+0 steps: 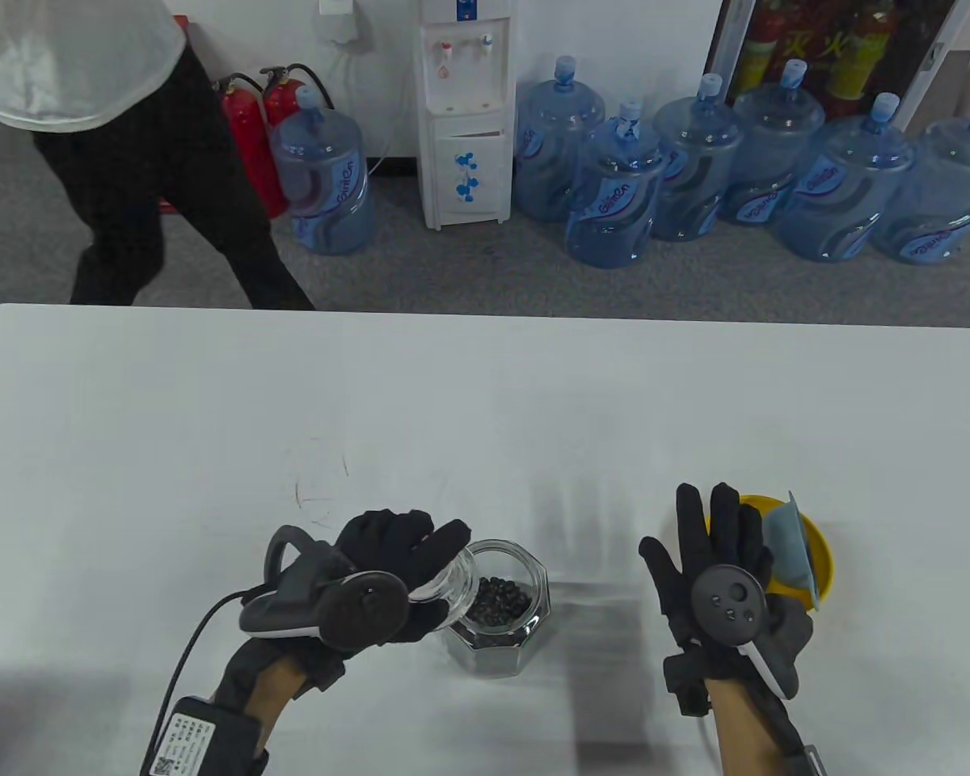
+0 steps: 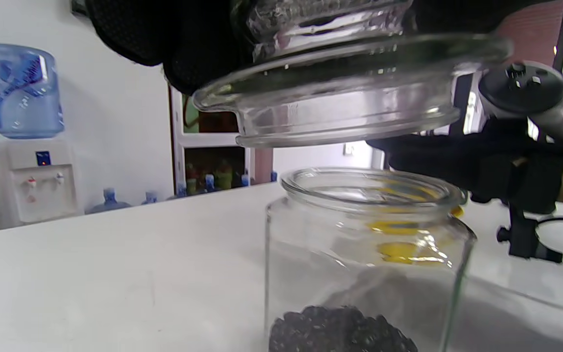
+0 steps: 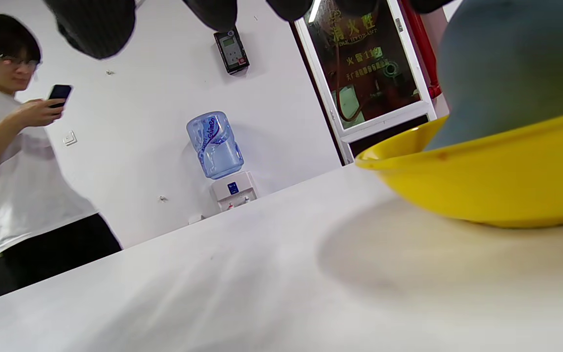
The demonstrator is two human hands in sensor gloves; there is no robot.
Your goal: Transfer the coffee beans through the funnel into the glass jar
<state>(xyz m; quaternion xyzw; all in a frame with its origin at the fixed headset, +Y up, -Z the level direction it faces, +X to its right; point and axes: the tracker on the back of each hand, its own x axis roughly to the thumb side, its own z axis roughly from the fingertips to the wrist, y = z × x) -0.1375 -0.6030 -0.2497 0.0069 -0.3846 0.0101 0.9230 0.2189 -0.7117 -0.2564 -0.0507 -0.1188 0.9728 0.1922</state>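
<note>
A glass jar [image 1: 533, 570] stands open on the white table, with dark coffee beans [image 1: 497, 602] in its bottom. My left hand [image 1: 420, 558] holds the glass lid [image 1: 446, 586], tilted, over the jar's left rim. In the left wrist view the lid [image 2: 345, 93] hangs just above the jar's mouth [image 2: 364, 190], and the beans [image 2: 340, 330] show below. My right hand [image 1: 715, 550] is open with its fingers spread, holding nothing, beside a yellow bowl [image 1: 823, 558]. A grey-blue funnel [image 1: 788, 541] lies in the bowl. The right wrist view shows the bowl [image 3: 496, 181] and funnel [image 3: 516, 63] close by.
A person [image 1: 129, 162] in a white shirt stands beyond the table's far left corner. Water jugs [image 1: 614, 194] and a dispenser [image 1: 465, 113] line the back wall. The table's far edge [image 1: 485, 317] runs across the view.
</note>
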